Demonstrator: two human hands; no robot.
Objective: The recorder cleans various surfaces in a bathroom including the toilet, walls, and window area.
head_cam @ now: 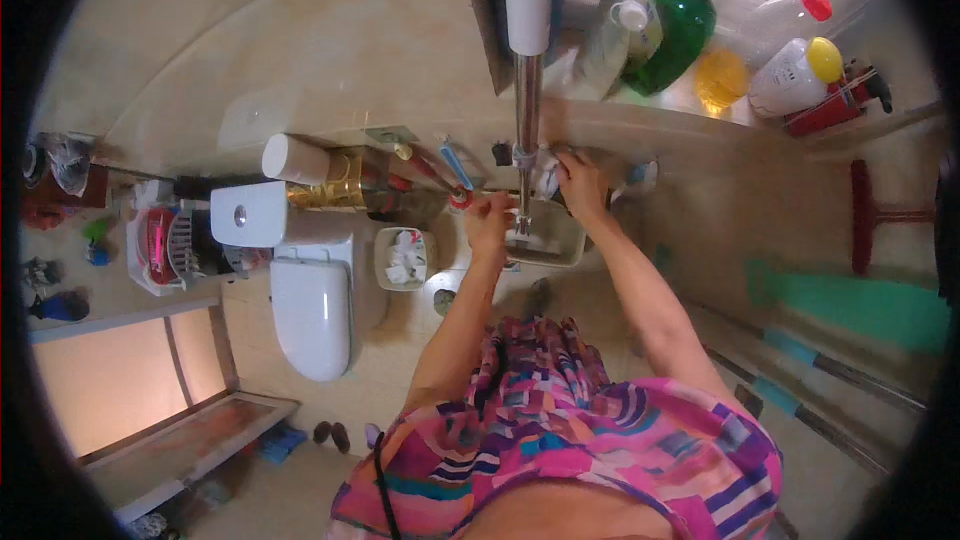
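Observation:
A metal pole with a white upper sleeve (pixel 528 97) runs down between my hands, its lower end at a pale rectangular basin (pixel 571 251). My left hand (pixel 489 223) is beside the pole's lower part, over the basin's left edge; whether its fingers hold anything is unclear. Just beyond it are a red-handled brush (pixel 431 166) and a blue-and-white brush (pixel 456 163). My right hand (pixel 581 184) is right of the pole, fingers bent near a whitish crumpled item (pixel 547 178) by the wall; its grip is blurred.
A white toilet (pixel 311 315) and a small waste bin (pixel 405 286) with crumpled paper stand left. Above on the right, a ledge (pixel 675 114) carries a green bottle (pixel 679 22), a yellow-capped white bottle (pixel 795 75) and other containers. A red squeegee (pixel 861 217) is far right.

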